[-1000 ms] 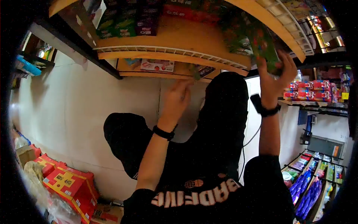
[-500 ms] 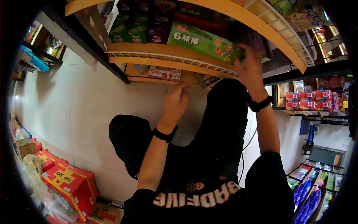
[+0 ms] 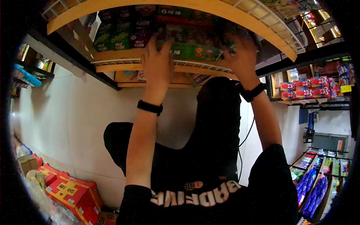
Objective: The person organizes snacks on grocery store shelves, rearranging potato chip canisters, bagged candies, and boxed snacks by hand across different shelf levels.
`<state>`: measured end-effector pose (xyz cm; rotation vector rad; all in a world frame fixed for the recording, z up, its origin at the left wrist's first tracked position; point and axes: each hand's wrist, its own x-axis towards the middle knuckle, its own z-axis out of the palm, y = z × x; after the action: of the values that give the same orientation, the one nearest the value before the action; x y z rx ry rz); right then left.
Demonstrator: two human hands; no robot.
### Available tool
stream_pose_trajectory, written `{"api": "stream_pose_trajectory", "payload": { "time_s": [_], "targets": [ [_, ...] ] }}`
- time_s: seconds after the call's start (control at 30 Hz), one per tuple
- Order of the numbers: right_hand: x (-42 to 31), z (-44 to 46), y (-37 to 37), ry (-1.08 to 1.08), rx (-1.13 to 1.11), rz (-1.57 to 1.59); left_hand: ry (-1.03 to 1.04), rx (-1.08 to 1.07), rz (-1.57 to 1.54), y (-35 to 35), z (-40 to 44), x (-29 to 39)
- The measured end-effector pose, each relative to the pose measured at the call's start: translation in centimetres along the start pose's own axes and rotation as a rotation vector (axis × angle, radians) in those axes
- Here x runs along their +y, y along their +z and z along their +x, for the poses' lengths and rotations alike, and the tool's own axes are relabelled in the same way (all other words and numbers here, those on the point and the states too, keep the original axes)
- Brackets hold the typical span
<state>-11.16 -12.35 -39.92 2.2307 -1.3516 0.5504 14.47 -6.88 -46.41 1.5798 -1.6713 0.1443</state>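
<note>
A long green box with white characters and fruit pictures [image 3: 200, 51] lies on the shelf in front of me, its front face towards me. My left hand [image 3: 156, 63] reaches over the shelf edge at the box's left end, fingers spread and pointing into the shelf. At the right end is my right hand [image 3: 242, 60], fingers apart, the thumb close to the front face. Its fingertips are blurred and dark. Whether either hand presses on the box, I cannot tell. Behind and left of it stand stacked purple boxes [image 3: 139, 37] and green boxes [image 3: 107, 40].
A white wire rail [image 3: 120, 62] runs along the wooden shelf edge [image 3: 108, 69]. Another wooden shelf [image 3: 168, 9] overhangs the hands. Red cartons [image 3: 73, 193] stand on the floor at lower left. Red packs [image 3: 305, 88] sit on a rack at right.
My left hand has risen from below the shelf to the green box's left end. The box now lies straighter along the shelf. My right hand remains at its right end.
</note>
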Motion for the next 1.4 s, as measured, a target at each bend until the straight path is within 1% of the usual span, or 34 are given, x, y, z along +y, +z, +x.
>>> {"api": "stream_pose_trajectory", "payload": {
  "time_s": [0.03,0.1,0.13,0.2,0.23,0.27,0.3,0.33,0.4,0.43,0.5,0.57,0.6,0.63,0.67,0.73,0.77,0.83,0.87,0.93,1.0,1.07,1.13,1.17,1.2,1.23,1.27,1.3,1.33,1.37,1.4],
  "targets": [
    [0.8,-0.2,0.6,-0.004,0.0,0.0,-0.025,-0.061,0.06,0.5,0.4,-0.3],
    [3.2,-1.0,3.6,0.22,0.12,-0.141,-0.018,-0.046,0.029,2.2,0.7,-1.2],
    [3.5,-1.0,4.8,0.224,0.115,-0.142,-0.002,-0.034,-0.007,2.7,0.5,-1.4],
    [4.1,-0.2,6.4,0.487,0.218,-0.24,-0.007,-0.027,0.0,3.0,0.4,-1.2],
    [5.0,-0.4,6.5,0.487,0.224,-0.242,-0.015,-0.014,0.011,3.2,0.6,-1.2],
    [5.5,-0.5,5.8,0.461,0.187,-0.083,-0.013,-0.015,0.012,3.5,0.6,-1.4],
    [5.5,-1.0,5.4,0.436,0.144,0.077,0.052,0.049,0.008,3.7,0.3,-1.8],
    [5.4,-1.2,5.3,0.44,0.137,0.08,0.115,0.112,0.005,3.8,0.0,-2.1],
    [3.3,0.3,2.6,0.541,0.148,0.238,0.097,0.084,0.034,3.7,-0.1,-2.2],
    [3.2,-0.1,2.0,0.532,0.15,0.24,0.082,0.059,0.058,3.7,0.0,-2.1],
    [3.3,-2.0,0.3,0.475,0.239,0.213,0.082,0.056,0.067,3.5,0.0,-2.2],
    [1.6,-4.6,-3.7,0.452,0.242,0.066,0.086,0.044,0.074,3.5,-0.2,-2.0],
    [0.3,-5.6,-6.0,0.432,0.253,0.166,0.051,0.033,0.091,3.6,-0.1,-1.7],
    [-0.8,-6.5,-7.7,0.484,0.269,0.355,0.017,0.026,0.109,3.7,0.2,-1.5],
    [-0.8,-7.9,-9.0,0.377,0.269,0.31,0.013,0.03,0.114,3.7,0.3,-1.6],
    [-1.6,-8.3,-11.1,0.297,0.266,0.374,-0.008,-0.008,0.082,3.6,0.5,-1.6],
    [-1.8,-7.9,-11.5,0.295,0.268,0.377,-0.008,-0.004,0.086,3.7,0.6,-1.5],
    [-2.2,-7.1,-11.9,0.146,0.256,0.455,0.003,0.064,0.085,3.8,0.7,-1.4],
    [-2.4,-6.5,-11.3,0.139,0.265,0.459,0.004,0.074,0.09,3.9,0.6,-1.6],
    [-2.4,-4.6,-8.9,-0.105,0.339,0.535,-0.003,0.043,0.053,4.3,0.5,-2.1],
    [-1.6,-2.5,-5.8,-0.174,0.241,0.523,-0.012,0.131,0.085,4.4,0.5,-2.0],
    [-1.0,-2.0,-1.9,-0.011,0.12,0.475,-0.027,0.212,0.116,5.2,-0.8,-2.7],
    [1.3,-1.9,2.4,-0.052,-0.118,0.331,0.088,-0.03,0.415,7.0,-2.1,-3.7],
    [1.4,-1.1,3.4,0.003,-0.328,0.475,0.071,-0.003,0.42,6.7,-2.1,-3.2],
    [1.0,-1.4,3.5,-0.08,-0.265,0.235,0.028,-0.014,0.226,6.2,-2.1,-2.6],
    [1.1,-1.1,4.9,-0.146,-0.049,0.373,-0.013,-0.024,0.03,5.6,-1.7,-1.9],
    [0.1,-0.9,3.9,-0.056,-0.145,0.448,-0.044,-0.01,0.035,4.7,-1.4,-1.2],
    [0.7,-0.6,2.7,-0.013,-0.433,0.548,-0.1,-0.096,0.037,3.4,-1.3,0.0],
    [0.6,-1.0,2.2,-0.026,-0.469,0.489,-0.159,-0.171,0.036,1.9,-1.1,1.2],
    [1.1,-1.8,2.5,-0.05,-0.488,0.426,-0.199,-0.139,0.042,1.1,-0.8,2.5],
    [2.9,-3.9,4.5,-0.204,-0.36,0.296,-0.263,-0.158,0.052,0.6,-0.5,3.7]
  ]
}}
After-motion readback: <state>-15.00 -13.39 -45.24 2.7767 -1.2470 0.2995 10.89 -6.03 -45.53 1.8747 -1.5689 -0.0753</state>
